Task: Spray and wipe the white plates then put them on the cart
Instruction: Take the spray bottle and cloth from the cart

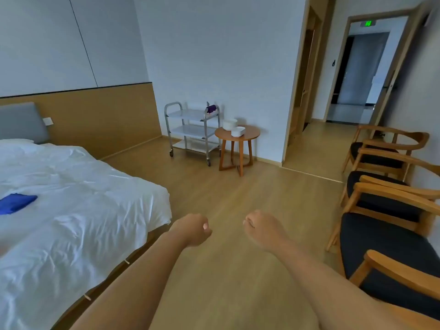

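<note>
While both arms reach forward over the wooden floor [233, 186], the left hand [194, 231] has its fingers curled into a loose fist with nothing in its grip, and the right hand [263, 228] is curled the same way, holding nothing. Far beyond them, the white plates [230, 124] sit stacked on the round worktop [250, 134], touching a white square dish [238, 131]. Just beside the worktop stands the cart [192, 129], a purple cloth [211, 108] on its top shelf.

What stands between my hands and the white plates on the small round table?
Nothing visible. Bare wooden floor runs from the left hand and right hand to the round table holding the white plates. The bed lies left of that path, the chairs right.
</note>
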The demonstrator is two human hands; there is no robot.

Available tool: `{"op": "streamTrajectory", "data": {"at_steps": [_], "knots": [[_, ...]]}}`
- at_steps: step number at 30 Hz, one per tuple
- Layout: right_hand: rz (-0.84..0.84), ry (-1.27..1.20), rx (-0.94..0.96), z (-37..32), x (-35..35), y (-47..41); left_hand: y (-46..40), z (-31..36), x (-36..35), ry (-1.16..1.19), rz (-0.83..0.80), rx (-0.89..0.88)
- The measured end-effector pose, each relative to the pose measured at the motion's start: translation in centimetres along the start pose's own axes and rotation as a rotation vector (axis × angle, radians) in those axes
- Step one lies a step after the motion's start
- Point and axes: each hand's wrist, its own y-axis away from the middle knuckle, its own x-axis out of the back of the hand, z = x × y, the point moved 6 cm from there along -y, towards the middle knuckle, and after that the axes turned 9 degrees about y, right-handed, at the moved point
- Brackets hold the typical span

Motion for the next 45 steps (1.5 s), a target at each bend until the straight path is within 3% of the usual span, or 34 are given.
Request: {"op": "streamTrajectory", "data": {"at_steps": [18,25,45], "knots": [[-0.048,0.002,0.015,0.6,-3.2,-29.7,-26.6,-7.1,11.4,0.006,0.005,-0.002],[-0.066,-0.002,-0.021,2.1,-5.4,-37.4,-34.2,-9.3,12.6,0.020,-0.023,0.003],[-0.112,-0.080,-0.032,15.2,-6.9,-63.7,-62.5,-6.7,15.4,-0.033,-0.073,0.053]]}}
